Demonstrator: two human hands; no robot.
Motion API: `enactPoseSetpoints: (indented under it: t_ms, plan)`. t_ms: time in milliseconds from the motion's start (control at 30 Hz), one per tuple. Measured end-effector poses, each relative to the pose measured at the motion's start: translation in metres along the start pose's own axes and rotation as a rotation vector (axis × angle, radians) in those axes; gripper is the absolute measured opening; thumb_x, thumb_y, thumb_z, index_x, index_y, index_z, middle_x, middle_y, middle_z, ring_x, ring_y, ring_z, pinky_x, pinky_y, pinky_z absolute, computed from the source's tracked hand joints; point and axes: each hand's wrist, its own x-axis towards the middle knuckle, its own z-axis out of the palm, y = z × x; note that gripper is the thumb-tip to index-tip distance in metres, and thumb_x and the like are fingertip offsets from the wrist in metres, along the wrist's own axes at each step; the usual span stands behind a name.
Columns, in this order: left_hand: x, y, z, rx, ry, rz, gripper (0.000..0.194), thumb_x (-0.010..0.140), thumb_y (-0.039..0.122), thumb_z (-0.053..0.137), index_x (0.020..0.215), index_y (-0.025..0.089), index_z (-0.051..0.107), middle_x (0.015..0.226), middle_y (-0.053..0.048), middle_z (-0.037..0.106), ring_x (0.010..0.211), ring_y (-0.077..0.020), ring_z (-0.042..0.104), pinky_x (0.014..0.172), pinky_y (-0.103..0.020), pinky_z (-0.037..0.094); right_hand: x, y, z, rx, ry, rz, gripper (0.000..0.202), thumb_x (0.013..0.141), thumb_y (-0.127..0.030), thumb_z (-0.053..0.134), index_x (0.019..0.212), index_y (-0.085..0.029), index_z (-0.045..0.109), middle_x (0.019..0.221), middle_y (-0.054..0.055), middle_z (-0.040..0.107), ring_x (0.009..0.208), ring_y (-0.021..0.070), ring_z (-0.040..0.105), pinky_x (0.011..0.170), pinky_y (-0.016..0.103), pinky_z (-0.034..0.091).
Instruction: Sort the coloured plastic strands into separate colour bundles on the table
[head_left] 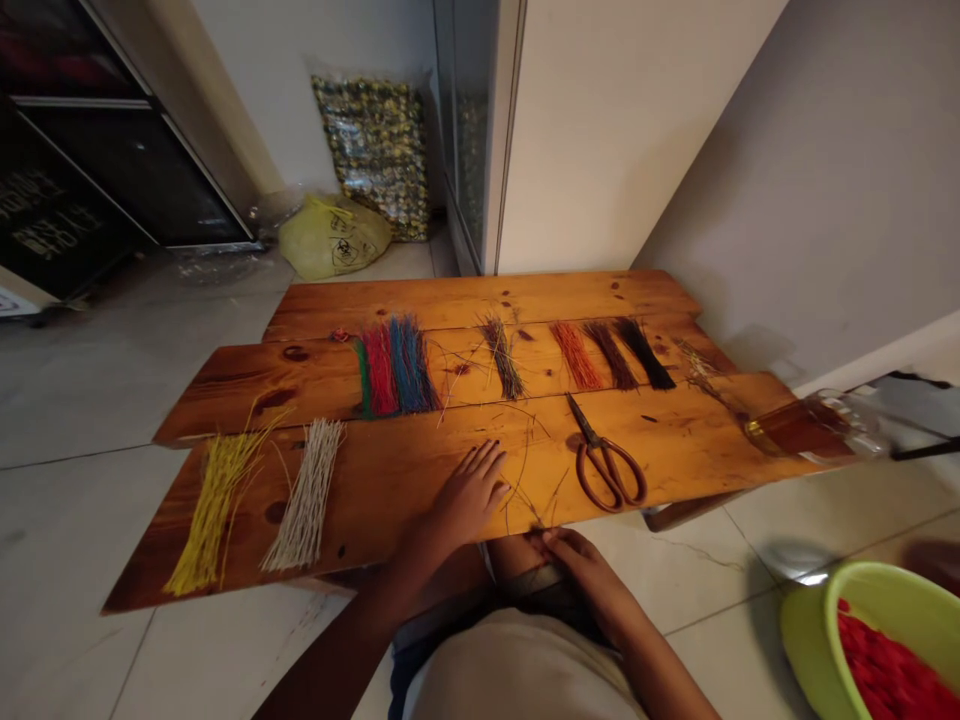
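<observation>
My left hand (471, 492) lies palm down on the wooden table (412, 470), fingers stretched out beside a few loose thin strands (529, 430). At the table's near edge my right hand (581, 560) is closed in a pinch, where the ends of some thin dark strands (537, 515) meet its fingertips. Scissors (607, 465) with brown handles lie right of both hands. Farther back are a mixed-colour strand bundle (502, 358), a blue bundle (411, 365), a red bundle (381, 370) and a thin green bundle (364, 378).
Orange (576, 356), brown (611, 355) and black bundles (646, 354) lie back right; yellow (217, 510) and white bundles (306, 495) lie left. A jar of amber liquid (806, 428) is on its side at the right end. A green tub (814, 640) holds red material.
</observation>
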Motion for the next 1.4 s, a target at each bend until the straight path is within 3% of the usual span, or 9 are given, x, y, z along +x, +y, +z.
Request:
enactPoseSetpoints:
  t_ms: [300, 667, 833, 1000, 1100, 1167, 1233, 1333, 1400]
  plan:
    - [-0.010, 0.025, 0.002, -0.091, -0.149, 0.166, 0.038, 0.089, 0.020, 0.037, 0.127, 0.018, 0.041, 0.141, -0.007, 0.037, 0.133, -0.0145, 0.025, 0.110, -0.035, 0.025, 0.011, -0.004, 0.000, 0.176, -0.251, 0.174, 0.032, 0.081, -0.044, 0.057, 0.090, -0.013, 0.059, 0.085, 0.008, 0.069, 0.084, 0.0163, 0.065, 0.084, 0.027, 0.046]
    - [-0.018, 0.036, -0.017, -0.413, -0.186, 0.134, 0.056, 0.080, 0.007, 0.037, 0.134, 0.024, 0.034, 0.141, -0.002, 0.038, 0.128, -0.0141, 0.034, 0.108, -0.034, 0.030, 0.004, -0.002, 0.017, 0.118, -0.148, 0.089, 0.022, 0.078, -0.038, 0.060, 0.080, -0.016, 0.061, 0.076, 0.004, 0.067, 0.080, 0.0171, 0.064, 0.086, 0.031, 0.045]
    - [-0.019, 0.036, -0.017, -0.512, -0.168, 0.099, 0.055, 0.079, 0.004, 0.035, 0.129, 0.025, 0.039, 0.141, 0.000, 0.038, 0.128, -0.0125, 0.034, 0.108, -0.033, 0.029, 0.007, -0.003, 0.018, 0.158, -0.207, 0.090, 0.019, 0.078, -0.035, 0.058, 0.082, -0.016, 0.060, 0.077, 0.004, 0.066, 0.076, 0.0144, 0.064, 0.083, 0.028, 0.045]
    - [-0.048, 0.027, -0.018, -0.513, 0.057, 0.004, 0.041, 0.084, 0.008, 0.030, 0.120, 0.021, 0.046, 0.135, -0.005, 0.043, 0.126, -0.0170, 0.037, 0.106, -0.039, 0.031, 0.006, -0.004, 0.021, 0.215, -0.223, 0.096, 0.019, 0.075, -0.034, 0.060, 0.077, -0.015, 0.057, 0.073, 0.004, 0.065, 0.071, 0.0130, 0.062, 0.074, 0.025, 0.045]
    - [-0.085, 0.028, -0.016, -0.440, 0.295, -0.224, 0.024, 0.087, 0.016, 0.033, 0.100, 0.020, 0.053, 0.102, -0.008, 0.060, 0.102, -0.0200, 0.054, 0.092, -0.040, 0.042, 0.006, -0.006, 0.022, 0.216, -0.180, 0.077, 0.021, 0.073, -0.036, 0.063, 0.076, -0.016, 0.057, 0.062, -0.002, 0.056, 0.060, 0.0096, 0.056, 0.064, 0.021, 0.044]
    - [-0.106, 0.034, -0.009, -0.412, 0.235, -0.355, 0.017, 0.086, 0.019, 0.038, 0.089, 0.021, 0.055, 0.086, -0.006, 0.062, 0.087, -0.0198, 0.058, 0.082, -0.038, 0.046, 0.006, -0.007, 0.020, 0.188, -0.158, 0.038, 0.025, 0.071, -0.040, 0.064, 0.076, -0.016, 0.057, 0.054, -0.006, 0.045, 0.049, 0.0067, 0.045, 0.052, 0.019, 0.039]
    - [-0.118, 0.040, 0.002, -0.446, 0.087, -0.410, 0.015, 0.082, 0.018, 0.044, 0.083, 0.021, 0.058, 0.093, -0.006, 0.063, 0.093, -0.0216, 0.056, 0.085, -0.039, 0.044, 0.006, -0.009, 0.018, 0.142, -0.156, 0.024, 0.029, 0.070, -0.043, 0.063, 0.076, -0.017, 0.056, 0.050, -0.009, 0.033, 0.042, 0.0047, 0.030, 0.042, 0.017, 0.027]
    - [-0.117, 0.044, 0.026, -0.597, -0.103, -0.353, 0.018, 0.072, 0.012, 0.048, 0.075, 0.021, 0.064, 0.118, -0.006, 0.059, 0.115, -0.0249, 0.047, 0.097, -0.043, 0.035, 0.005, -0.010, 0.015, 0.011, -0.135, 0.066, 0.036, 0.070, -0.050, 0.062, 0.080, -0.017, 0.055, 0.051, -0.010, 0.027, 0.041, 0.0038, 0.019, 0.038, 0.016, 0.013]
    - [-0.109, 0.043, 0.038, -0.716, -0.134, -0.281, 0.028, 0.070, 0.012, 0.048, 0.089, 0.022, 0.066, 0.119, -0.005, 0.058, 0.115, -0.0233, 0.047, 0.099, -0.041, 0.034, 0.004, -0.010, 0.015, -0.084, -0.116, 0.066, 0.039, 0.069, -0.054, 0.060, 0.081, -0.017, 0.055, 0.050, -0.010, 0.028, 0.040, 0.0040, 0.019, 0.038, 0.017, 0.011]
